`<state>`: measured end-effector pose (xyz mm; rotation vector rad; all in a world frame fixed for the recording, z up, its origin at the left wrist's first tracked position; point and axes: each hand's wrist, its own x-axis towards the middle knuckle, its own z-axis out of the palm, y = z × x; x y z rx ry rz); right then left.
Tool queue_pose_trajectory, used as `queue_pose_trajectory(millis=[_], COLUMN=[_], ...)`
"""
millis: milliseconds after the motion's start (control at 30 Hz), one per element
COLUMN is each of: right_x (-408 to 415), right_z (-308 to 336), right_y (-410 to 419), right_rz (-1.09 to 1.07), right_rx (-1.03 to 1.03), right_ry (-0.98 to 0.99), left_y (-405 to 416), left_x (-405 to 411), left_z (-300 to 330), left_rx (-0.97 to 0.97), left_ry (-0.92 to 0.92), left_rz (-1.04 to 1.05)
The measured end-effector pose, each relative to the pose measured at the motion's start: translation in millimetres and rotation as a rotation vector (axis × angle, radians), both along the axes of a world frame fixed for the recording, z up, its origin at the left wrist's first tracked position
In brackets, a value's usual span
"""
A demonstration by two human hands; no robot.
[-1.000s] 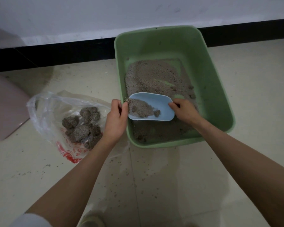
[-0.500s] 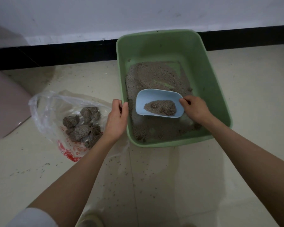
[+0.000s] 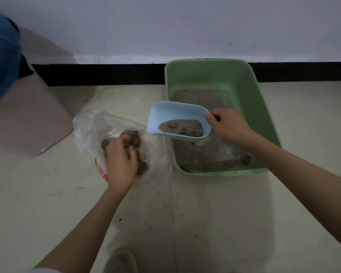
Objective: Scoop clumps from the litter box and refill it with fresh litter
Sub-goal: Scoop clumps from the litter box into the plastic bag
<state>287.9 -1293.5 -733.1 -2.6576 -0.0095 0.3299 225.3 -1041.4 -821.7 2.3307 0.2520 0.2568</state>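
Observation:
A green litter box (image 3: pixel 264 115) sits on the floor by the wall, with grey litter (image 3: pixel 201 154) spread thinly over its bottom. My right hand (image 3: pixel 228 125) grips the back end of a light blue scoop (image 3: pixel 171 113). The scoop hangs over the box's left rim, pointing left, with a small load of litter (image 3: pixel 181 127) in it. To the left lies a clear plastic bag (image 3: pixel 91 125) holding dark clumps (image 3: pixel 133 134). My left hand (image 3: pixel 120 162) rests on the bag with its fingers curled into the plastic over the clumps.
A pinkish-brown bin (image 3: pixel 28 119) stands tilted at the left, with blue fabric (image 3: pixel 2 56) above it. A black baseboard (image 3: pixel 106 73) runs along the wall. Loose grains (image 3: pixel 150 223) dot the pale floor. A slipper toe (image 3: pixel 120 261) shows at the bottom edge.
My right hand lifted the loaded scoop out of the litter and carried it left over the box's rim. My left hand left the rim and dropped onto the bag.

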Motion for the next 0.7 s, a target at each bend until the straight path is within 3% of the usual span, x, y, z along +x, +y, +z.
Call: queue_pose_trajectory(millis=[100, 200, 300, 467, 700], right_x=[4, 8, 9, 6, 6], right_z=[0, -2, 2, 7, 24], right_y=[41, 79, 111, 130, 87], right_rz=[0.092, 0.171, 0.271, 0.496, 0.457], right_rx=[-0.060, -0.195, -0.382, -0.580, -0.545], right_ry=[0.031, 0.026, -0.036, -0.250, -0.372], left_y=[48, 71, 77, 83, 77], left_x=[-17, -30, -34, -26, -28], left_z=[-8, -13, -13, -12, -10], left_rx=[0.180, 0.163, 0.072, 0.052, 0.020], left_ry=[0.000, 0.151, 0.282, 0.257, 0.197], left_rz=[0.195, 0.334, 0.351, 0.292, 0.285])
